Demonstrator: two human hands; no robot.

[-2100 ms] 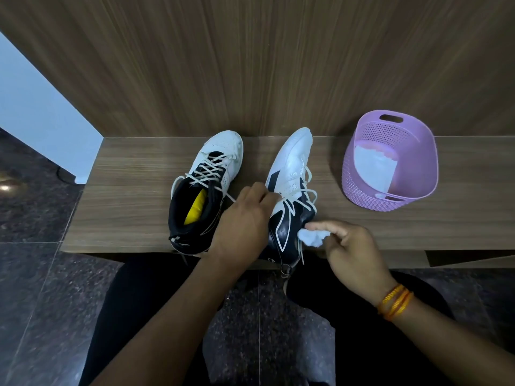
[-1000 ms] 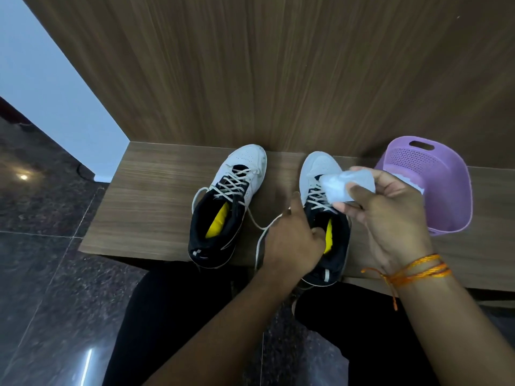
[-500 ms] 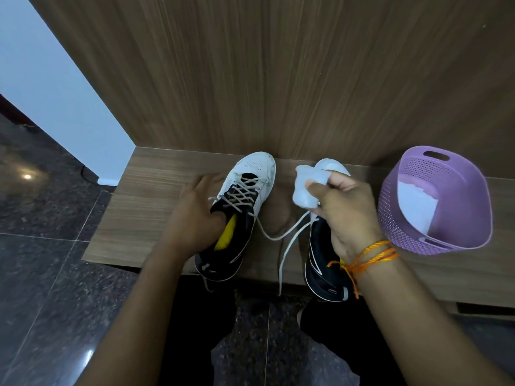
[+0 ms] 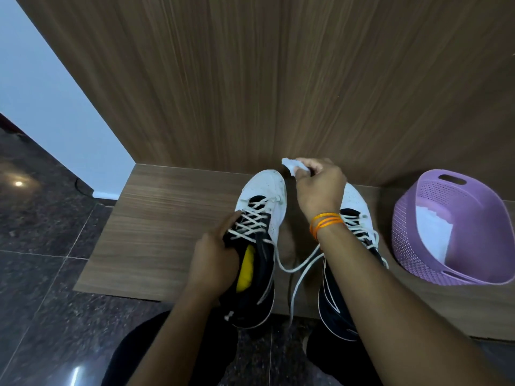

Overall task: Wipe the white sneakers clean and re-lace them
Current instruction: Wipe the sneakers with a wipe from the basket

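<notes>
Closed round the collar of the left sneaker [image 4: 264, 190], the left hand [image 4: 214, 260] steadies it on the bench [image 4: 156, 224], right sneaker [image 4: 358, 201] just beside. A loose lace [image 4: 299, 270] trails between the pair and over the near edge; lifting either shoe may snag or drag it. Farther off, the right hand [image 4: 320, 188] pinches a wipe [image 4: 289, 164] above the toes. With so small a pinch, the wipe may slip under scrubbing pressure.

left grip [image 4: 216, 263] moved onto left sneaker [image 4: 264, 190], wipe [image 4: 289, 164] raised
</notes>
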